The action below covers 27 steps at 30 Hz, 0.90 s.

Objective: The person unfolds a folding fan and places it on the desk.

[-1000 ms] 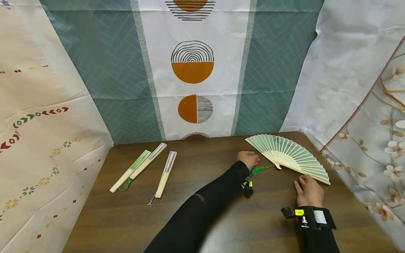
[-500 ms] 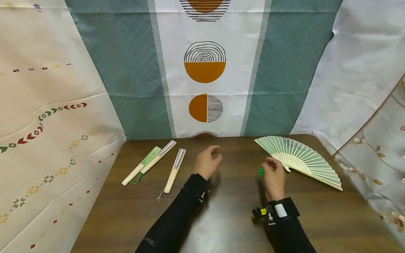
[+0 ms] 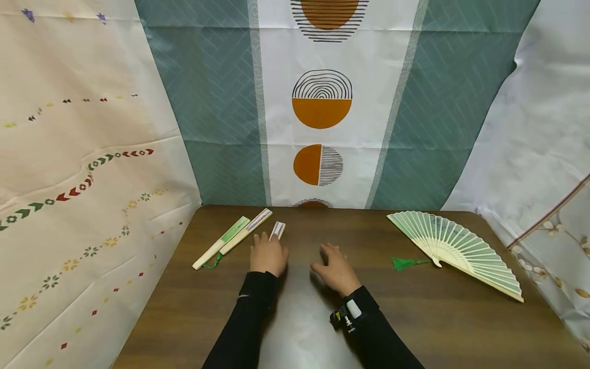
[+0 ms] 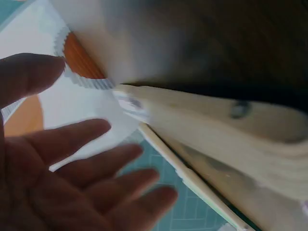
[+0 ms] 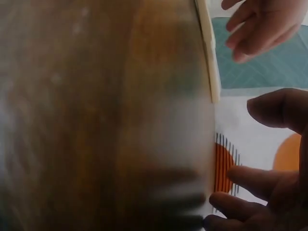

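Patterned cloth (image 3: 221, 102) hangs behind a brown wood-grain table (image 3: 461, 333). Left hand (image 3: 269, 256): fingers spread and fairly straight, grasping nothing, over a folded fan (image 3: 278, 228) with a whitish leaf; contact appears absent, though blur in the left wrist view limits certainty. Right hand (image 3: 336, 269): loosely spread, nothing held, to the right of that fan. An opened green fan (image 3: 456, 246) lies at the table's right. Step in hand, as judged: reaching for the folded fan. Next move would call for fingers closing round its sticks.
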Tool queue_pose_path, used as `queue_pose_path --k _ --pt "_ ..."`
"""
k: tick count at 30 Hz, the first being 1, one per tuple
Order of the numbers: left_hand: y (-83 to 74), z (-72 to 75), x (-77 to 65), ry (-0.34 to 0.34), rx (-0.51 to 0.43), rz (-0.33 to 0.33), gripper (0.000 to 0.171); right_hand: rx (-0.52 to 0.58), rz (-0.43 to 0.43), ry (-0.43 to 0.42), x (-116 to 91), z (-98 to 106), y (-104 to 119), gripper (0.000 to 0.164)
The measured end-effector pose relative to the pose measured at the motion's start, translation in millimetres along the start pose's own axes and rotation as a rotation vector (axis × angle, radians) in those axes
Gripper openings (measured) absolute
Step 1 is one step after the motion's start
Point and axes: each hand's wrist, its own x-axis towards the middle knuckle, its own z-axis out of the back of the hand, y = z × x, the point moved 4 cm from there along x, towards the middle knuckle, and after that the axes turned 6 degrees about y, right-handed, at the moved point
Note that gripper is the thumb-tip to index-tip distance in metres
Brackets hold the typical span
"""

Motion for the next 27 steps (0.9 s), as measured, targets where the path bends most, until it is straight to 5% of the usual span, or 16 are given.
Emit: queue_pose_path --k 7,14,27 --pt "13.9 -29.8 2.1 0.036 0.121 0.017 0.017 -0.007 0.019 -0.003 -5 -8 -1 0.072" --pt "18.0 -29.0 11.2 -0.015 0.093 0.044 0.017 0.014 0.016 -0.02 -5 -4 1 0.07" --pt "34.6 -24.9 21.5 0.068 -0.012 0.137 0.008 0.046 -0.003 -0.024 2 -6 -10 0.068"
